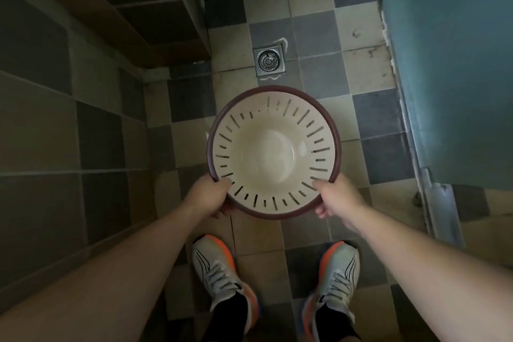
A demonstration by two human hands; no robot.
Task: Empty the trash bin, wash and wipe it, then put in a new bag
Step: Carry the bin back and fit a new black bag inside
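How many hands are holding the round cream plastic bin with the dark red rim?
2. The left hand grips the near-left rim of the round cream plastic bin; the right hand grips the near-right rim.

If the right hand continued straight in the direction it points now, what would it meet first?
Probably the trash bin itself: the right hand already grips its near rim, pointing up-left across the opening. Depth is unclear.

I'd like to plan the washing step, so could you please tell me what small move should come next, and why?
Probably tip the trash bin toward the floor drain ahead. Both the left hand and right hand hold its rim, its inside looks empty and glossy, perhaps wet, and the drain lies just beyond it.
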